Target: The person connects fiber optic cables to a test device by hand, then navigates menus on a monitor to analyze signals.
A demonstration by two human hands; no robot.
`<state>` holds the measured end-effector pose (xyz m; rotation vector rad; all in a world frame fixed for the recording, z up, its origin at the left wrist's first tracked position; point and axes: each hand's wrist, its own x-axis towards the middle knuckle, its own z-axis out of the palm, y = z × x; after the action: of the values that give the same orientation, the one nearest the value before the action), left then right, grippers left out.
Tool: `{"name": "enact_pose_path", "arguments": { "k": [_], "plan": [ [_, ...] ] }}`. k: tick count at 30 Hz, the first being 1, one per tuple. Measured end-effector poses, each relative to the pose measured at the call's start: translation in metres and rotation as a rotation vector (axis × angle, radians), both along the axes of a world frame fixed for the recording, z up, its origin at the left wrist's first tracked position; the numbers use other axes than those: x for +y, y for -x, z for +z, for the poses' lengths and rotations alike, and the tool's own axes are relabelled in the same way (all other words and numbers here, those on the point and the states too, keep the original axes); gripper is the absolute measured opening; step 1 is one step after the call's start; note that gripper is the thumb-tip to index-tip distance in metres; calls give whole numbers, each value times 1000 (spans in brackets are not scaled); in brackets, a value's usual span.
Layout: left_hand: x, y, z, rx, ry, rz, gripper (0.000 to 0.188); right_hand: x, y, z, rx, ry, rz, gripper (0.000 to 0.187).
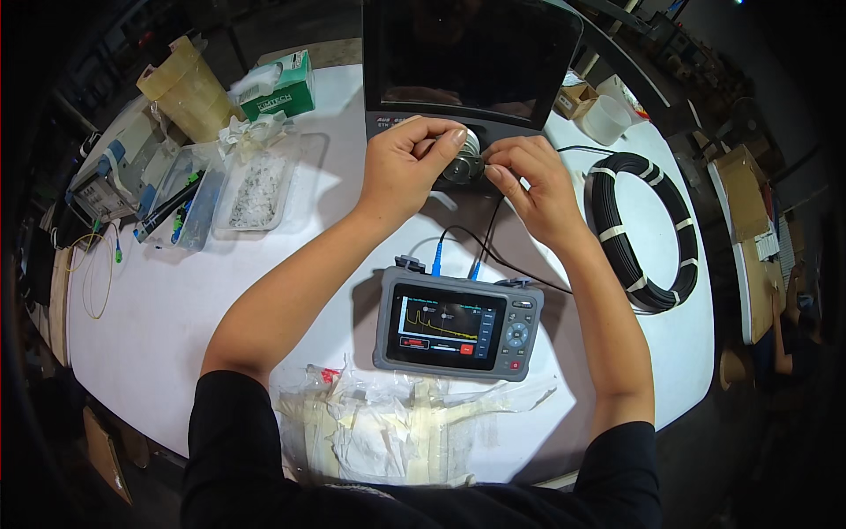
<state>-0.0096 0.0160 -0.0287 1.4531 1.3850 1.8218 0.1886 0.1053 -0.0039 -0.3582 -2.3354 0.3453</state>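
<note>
My left hand point(410, 159) is closed, its thumb and fingertips pinched against a round silver metal fitting point(463, 167) on the front of a black screen device point(458, 62). On the fitting's other side, my right hand point(538, 181) pinches something small that the fingers hide. A thin black cable point(492, 229) rises to just below that hand. Nearer me lies a grey handheld tester point(379, 339), its lit screen showing a yellow trace. Two blue connectors point(437, 257) are plugged into its far edge.
A black cable coil point(608, 212) lies at right. To the left are a tray of white scraps point(256, 189), a clear bin point(201, 207), tape rolls point(189, 88) and a green tissue box point(286, 88). Taped plastic point(370, 432) covers the near edge. A white cup point(606, 119) stands at the back right.
</note>
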Motion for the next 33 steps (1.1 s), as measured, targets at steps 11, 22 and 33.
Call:
{"name": "enact_pose_path", "arguments": {
  "k": [11,22,33],
  "plan": [
    [0,0,1,-49,26,-34,18,-1,0,0,-2,22,-2,16],
    [-2,-3,3,-60,18,-1,18,0,1,0,7,17,7,16],
    [-2,-7,3,-129,-4,-9,16,0,0,0,8,37,10,17]
  ]
}}
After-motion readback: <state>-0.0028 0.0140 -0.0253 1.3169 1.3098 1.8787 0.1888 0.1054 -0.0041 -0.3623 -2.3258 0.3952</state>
